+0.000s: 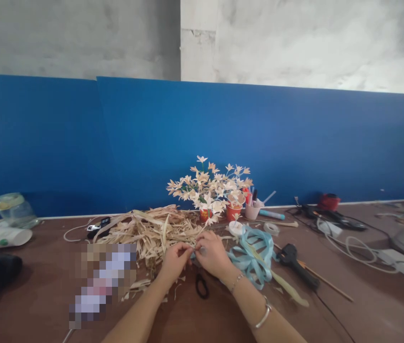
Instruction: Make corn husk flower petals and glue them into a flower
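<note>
My left hand (176,259) and my right hand (212,252) meet over the middle of the table, fingertips pinched close together. Between them is a small bluish bit, mostly hidden, whose kind I cannot make out. Just below my right hand lies a black loop handle (202,287), probably of scissors, its other end covered by the hand. A heap of dry, pale husk strips (152,228) spreads behind and left of my left hand. Right of my right hand lies a tangle of light blue ribbon (255,252). Beyond both hands stand pale husk-like flowers (209,183) in small red cups (234,211).
A black glue gun (298,267) and a thin wooden stick (330,284) lie at the right, near white cables (357,247). A cup of pens (252,210) stands at the back. At far left are a glass jar (16,212) and a tipped paper cup (7,237). A blue panel (259,133) borders the table.
</note>
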Demonstrator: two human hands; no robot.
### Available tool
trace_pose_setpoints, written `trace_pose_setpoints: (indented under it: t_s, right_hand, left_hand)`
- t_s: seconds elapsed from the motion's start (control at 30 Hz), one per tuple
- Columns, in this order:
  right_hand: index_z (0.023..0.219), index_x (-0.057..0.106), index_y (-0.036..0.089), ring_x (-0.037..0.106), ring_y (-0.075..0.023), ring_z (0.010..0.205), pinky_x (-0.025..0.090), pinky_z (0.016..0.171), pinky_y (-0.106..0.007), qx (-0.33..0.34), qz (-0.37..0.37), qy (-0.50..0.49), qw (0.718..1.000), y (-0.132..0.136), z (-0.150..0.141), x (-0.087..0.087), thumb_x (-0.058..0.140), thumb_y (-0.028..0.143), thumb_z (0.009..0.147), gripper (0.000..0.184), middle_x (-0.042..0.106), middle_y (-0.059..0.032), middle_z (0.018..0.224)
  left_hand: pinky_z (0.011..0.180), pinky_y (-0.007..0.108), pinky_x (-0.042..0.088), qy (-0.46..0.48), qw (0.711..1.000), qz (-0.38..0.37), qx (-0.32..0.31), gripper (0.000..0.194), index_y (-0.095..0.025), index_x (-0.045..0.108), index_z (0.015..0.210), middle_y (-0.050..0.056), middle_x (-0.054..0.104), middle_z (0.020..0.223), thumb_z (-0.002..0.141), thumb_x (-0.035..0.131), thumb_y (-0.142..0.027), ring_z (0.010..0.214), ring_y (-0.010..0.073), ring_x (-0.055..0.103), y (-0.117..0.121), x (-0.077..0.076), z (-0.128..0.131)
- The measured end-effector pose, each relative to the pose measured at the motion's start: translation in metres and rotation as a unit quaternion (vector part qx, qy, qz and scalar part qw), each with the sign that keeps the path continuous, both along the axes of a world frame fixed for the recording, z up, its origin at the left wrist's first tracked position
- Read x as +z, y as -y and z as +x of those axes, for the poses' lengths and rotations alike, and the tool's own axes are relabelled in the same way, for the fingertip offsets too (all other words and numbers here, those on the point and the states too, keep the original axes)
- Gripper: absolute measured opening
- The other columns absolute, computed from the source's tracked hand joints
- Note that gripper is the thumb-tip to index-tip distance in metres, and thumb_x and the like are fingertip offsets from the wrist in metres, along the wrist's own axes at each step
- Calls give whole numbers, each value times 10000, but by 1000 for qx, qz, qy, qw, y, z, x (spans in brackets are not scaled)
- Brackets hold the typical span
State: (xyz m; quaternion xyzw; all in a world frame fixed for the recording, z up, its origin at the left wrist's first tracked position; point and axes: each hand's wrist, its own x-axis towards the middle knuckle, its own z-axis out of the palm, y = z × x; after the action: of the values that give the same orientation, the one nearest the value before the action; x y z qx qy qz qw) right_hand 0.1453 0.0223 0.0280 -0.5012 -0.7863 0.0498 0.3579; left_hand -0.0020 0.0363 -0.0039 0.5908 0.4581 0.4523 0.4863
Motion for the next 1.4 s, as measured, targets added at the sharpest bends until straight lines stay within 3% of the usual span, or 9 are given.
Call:
trace_pose_setpoints:
  t_s: [0.17, 0.4, 0.67, 0.97, 1.2, 1.4]
  right_hand:
    - [598, 649, 198, 530, -190, 880, 369, 812, -330, 50, -46, -67, 995, -10, 8, -8, 614, 97, 656, 121, 621, -32, 858]
    - [593, 658, 180, 589, -151, 762, 443, 728, -264, 157, -168, -160, 960, -15, 18, -8, 626, 132, 656, 86, 642, -25, 796]
    - [607, 639, 190, 560, -177, 829, 408, 793, -302, 58, -68, -91, 992, -12, 7, -12, 628, 83, 604, 108, 627, -26, 805]
    - [582, 662, 168, 589, -157, 781, 436, 770, -279, 117, -168, -208, 956, -13, 13, -4, 657, 168, 654, 72, 637, -33, 800]
    - [626, 684, 159, 589, -171, 819, 437, 760, -286, 123, -221, -230, 940, -12, 14, -2, 672, 243, 660, 91, 636, -54, 894]
    - [628, 683, 162, 588, -168, 833, 424, 797, -288, 124, -176, -215, 953, -11, 11, -2, 657, 212, 684, 79, 631, -45, 862]
  left_hand:
    - [441, 228, 402, 32, 999, -9, -15, 209, -150, 631, 712, -19, 575, 450, 648, 613, -349, 409, 119, 503, -2, 1, -1]
    - [518, 248, 453, 47, 997, 9, -60, 181, -164, 612, 727, -16, 598, 527, 688, 599, -340, 500, 135, 562, 1, 2, -1]
    - [454, 230, 400, 22, 999, 10, -38, 169, -162, 582, 710, -20, 563, 502, 694, 574, -331, 476, 132, 530, 1, 1, 1]
    - [635, 274, 474, 156, 987, 18, -41, 273, -189, 414, 629, -13, 589, 724, 599, 674, -264, 647, 136, 581, -2, -1, -1]
    - [707, 285, 458, 86, 991, 96, -30, 185, -154, 590, 665, 48, 613, 769, 686, 633, -333, 755, 174, 567, -3, -1, -4]
    - [703, 286, 454, 24, 990, 141, 12, 159, -155, 625, 651, 59, 625, 772, 697, 617, -307, 757, 186, 575, -4, -1, -1]
